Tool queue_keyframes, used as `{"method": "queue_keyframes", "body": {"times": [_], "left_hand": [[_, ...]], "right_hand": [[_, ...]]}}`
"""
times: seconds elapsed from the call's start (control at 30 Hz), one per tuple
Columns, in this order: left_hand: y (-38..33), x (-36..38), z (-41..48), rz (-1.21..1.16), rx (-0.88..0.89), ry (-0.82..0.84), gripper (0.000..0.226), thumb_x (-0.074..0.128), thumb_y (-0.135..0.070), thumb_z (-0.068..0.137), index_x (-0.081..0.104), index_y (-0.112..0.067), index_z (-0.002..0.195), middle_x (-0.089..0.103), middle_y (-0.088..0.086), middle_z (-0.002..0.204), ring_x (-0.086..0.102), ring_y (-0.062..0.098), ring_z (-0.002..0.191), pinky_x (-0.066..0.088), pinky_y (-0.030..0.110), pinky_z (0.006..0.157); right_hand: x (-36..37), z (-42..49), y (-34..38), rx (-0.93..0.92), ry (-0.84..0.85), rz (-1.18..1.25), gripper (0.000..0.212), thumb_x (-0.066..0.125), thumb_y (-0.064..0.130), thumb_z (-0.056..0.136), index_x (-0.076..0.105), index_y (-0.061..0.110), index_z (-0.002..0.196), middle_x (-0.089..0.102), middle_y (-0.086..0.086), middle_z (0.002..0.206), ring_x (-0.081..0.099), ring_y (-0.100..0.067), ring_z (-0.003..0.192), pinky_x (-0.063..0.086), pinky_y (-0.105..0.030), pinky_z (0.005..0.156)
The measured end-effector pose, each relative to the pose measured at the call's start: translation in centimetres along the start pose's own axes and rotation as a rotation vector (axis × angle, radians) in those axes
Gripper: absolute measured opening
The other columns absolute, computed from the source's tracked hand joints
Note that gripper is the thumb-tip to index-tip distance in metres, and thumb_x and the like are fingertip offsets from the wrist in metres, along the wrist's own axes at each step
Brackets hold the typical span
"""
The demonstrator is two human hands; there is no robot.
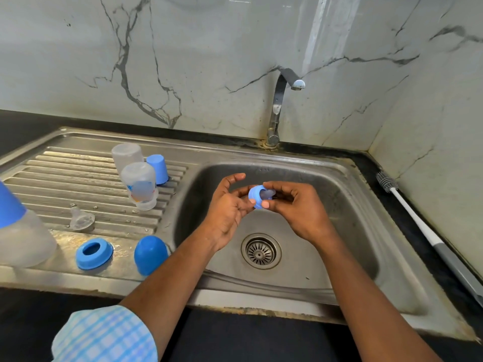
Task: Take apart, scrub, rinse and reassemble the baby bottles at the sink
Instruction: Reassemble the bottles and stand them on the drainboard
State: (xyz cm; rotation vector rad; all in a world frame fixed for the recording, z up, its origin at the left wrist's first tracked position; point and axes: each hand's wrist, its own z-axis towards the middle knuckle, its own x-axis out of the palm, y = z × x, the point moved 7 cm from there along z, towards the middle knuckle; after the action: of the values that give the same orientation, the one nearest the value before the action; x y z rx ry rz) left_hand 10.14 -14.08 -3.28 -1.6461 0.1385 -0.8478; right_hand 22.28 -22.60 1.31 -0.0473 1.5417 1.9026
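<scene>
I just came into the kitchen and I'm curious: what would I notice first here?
First you'd see the left hand and right hand over the sink, together holding a blue ring with a clear teat poking out. To the left, upside-down bottles and a blue cap sit on the draining board. A long white brush lies on the right.

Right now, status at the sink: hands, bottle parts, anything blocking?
Left hand holds blue collar ring, right hand pinches clear nipple seated in it, both over basin. Second ring, loose nipple, caps, bottles on drainboard. Nothing in the way.
</scene>
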Motion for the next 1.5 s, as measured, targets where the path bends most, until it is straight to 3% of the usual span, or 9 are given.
{"method": "queue_keyframes", "body": {"times": [0.2,0.33,0.57,0.7,0.9,1.1,1.23,1.33,1.5], "left_hand": [[-0.1,1.3,-0.4,0.268,0.075,0.143,0.053,0.063,0.020,0.079,0.067,-0.020,0.115,0.072,0.005,0.114,0.067,0.021,0.109,0.055,0.033,0.093],[-0.3,1.3,-0.4,0.597,0.198,0.097,0.053,0.083,-0.003,0.074,0.068,-0.017,0.123,0.068,-0.002,0.118,0.066,0.013,0.107,0.056,0.031,0.095],[-1.9,1.8,-0.6,0.792,0.381,0.073,0.041,0.084,-0.019,0.077,0.072,-0.016,0.116,0.074,-0.007,0.104,0.069,0.008,0.096,0.057,0.029,0.091],[-1.8,1.5,-0.3,0.803,0.359,0.091,0.040,0.085,-0.019,0.076,0.073,-0.014,0.114,0.075,-0.005,0.101,0.071,0.011,0.095,0.058,0.036,0.091],[-1.0,1.9,-0.1,0.644,0.233,0.155,0.053,0.087,-0.005,0.069,0.071,-0.012,0.119,0.075,-0.001,0.109,0.071,0.013,0.102,0.055,0.040,0.097],[-0.9,2.5,-0.8,0.612,0.208,0.197,0.055,0.086,0.003,0.068,0.070,-0.010,0.119,0.075,0.000,0.109,0.071,0.010,0.101,0.055,0.033,0.096],[-1.0,2.7,-1.3,0.699,0.265,0.221,0.041,0.085,-0.004,0.073,0.074,-0.016,0.111,0.076,-0.004,0.101,0.072,0.010,0.095,0.056,0.031,0.093],[-1.2,2.2,-1.0,0.805,0.315,0.171,0.033,0.085,-0.014,0.074,0.076,-0.019,0.106,0.076,-0.006,0.092,0.072,0.014,0.089,0.058,0.040,0.089],[-0.9,2.1,-0.8,0.823,0.305,0.176,0.043,0.086,-0.015,0.073,0.074,-0.017,0.114,0.075,-0.007,0.101,0.070,0.008,0.096,0.056,0.036,0.094]], "right_hand": [[-1.0,0.2,0.0,-0.028,-0.070,-0.095,0.019,0.077,0.004,0.081,0.077,0.012,0.098,0.073,0.007,0.087,0.069,-0.005,0.082,0.053,-0.014,0.076],[-0.8,0.2,-0.2,-0.029,-0.042,-0.178,0.015,0.074,0.009,0.085,0.077,0.015,0.098,0.073,0.006,0.088,0.068,-0.005,0.083,0.053,-0.020,0.077],[-1.0,-0.1,1.3,-0.099,-0.130,-0.359,0.010,0.072,0.011,0.087,0.078,0.013,0.096,0.074,0.005,0.085,0.066,-0.004,0.076,0.053,-0.020,0.072],[-0.6,-0.5,2.1,-0.137,-0.124,-0.479,0.009,0.071,0.014,0.089,0.078,0.015,0.094,0.074,0.004,0.084,0.065,-0.007,0.073,0.054,-0.026,0.070],[-2.7,0.0,0.6,0.027,-0.145,-0.218,0.009,0.072,0.009,0.085,0.076,0.017,0.083,0.072,0.007,0.074,0.068,-0.008,0.069,0.056,-0.027,0.069],[-3.4,-0.1,0.3,0.102,-0.102,-0.096,0.009,0.070,0.003,0.087,0.074,0.010,0.085,0.072,0.000,0.074,0.070,-0.008,0.065,0.058,-0.021,0.064],[-3.2,-0.4,0.4,0.079,-0.107,-0.180,0.006,0.073,0.007,0.085,0.077,0.011,0.088,0.072,0.003,0.075,0.069,-0.011,0.069,0.059,-0.028,0.069],[-2.5,-0.6,1.5,-0.005,-0.084,-0.327,0.008,0.073,0.012,0.085,0.078,0.014,0.091,0.070,0.008,0.077,0.065,-0.007,0.071,0.054,-0.026,0.071],[-2.5,-0.7,1.8,-0.015,-0.092,-0.330,0.012,0.074,0.013,0.086,0.077,0.014,0.097,0.071,0.008,0.082,0.065,-0.004,0.075,0.052,-0.022,0.073]]}}
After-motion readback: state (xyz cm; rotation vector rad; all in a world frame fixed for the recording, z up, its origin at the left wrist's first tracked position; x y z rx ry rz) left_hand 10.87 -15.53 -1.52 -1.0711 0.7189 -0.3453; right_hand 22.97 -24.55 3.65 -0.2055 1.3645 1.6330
